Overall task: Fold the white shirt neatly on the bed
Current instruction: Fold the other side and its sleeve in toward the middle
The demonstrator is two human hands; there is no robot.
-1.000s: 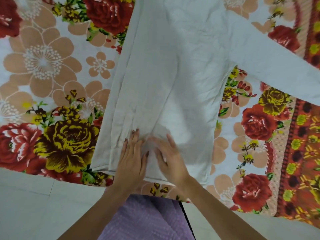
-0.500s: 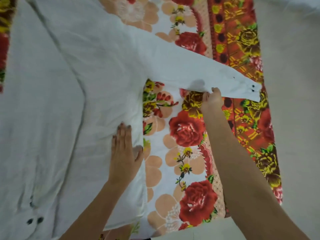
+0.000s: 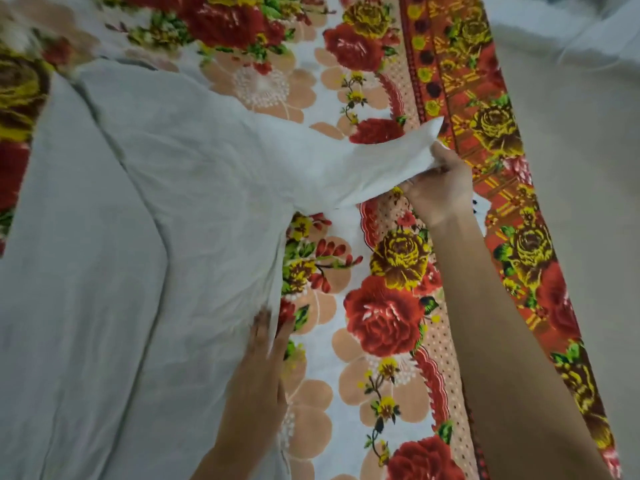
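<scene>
The white shirt (image 3: pixel 156 237) lies spread across the left and middle of the flowered bed sheet (image 3: pixel 381 306), with a lengthwise fold line down its body. Its right sleeve (image 3: pixel 363 161) is lifted off the sheet and bunched. My right hand (image 3: pixel 440 188) is shut on the sleeve near its cuff, above the sheet's red border. My left hand (image 3: pixel 263 362) rests at the shirt's right side edge, fingers curled around the cloth; part of the hand is blurred.
The bed sheet's red and yellow patterned border (image 3: pixel 485 133) runs down the right side. Beyond it lies pale floor (image 3: pixel 571 202). A bit of white cloth (image 3: pixel 588 32) shows at the top right corner.
My right hand has gripped the sleeve and raised it off the sheet, pulling it leftward toward the shirt body. My left hand has slid to the shirt's side edge.
</scene>
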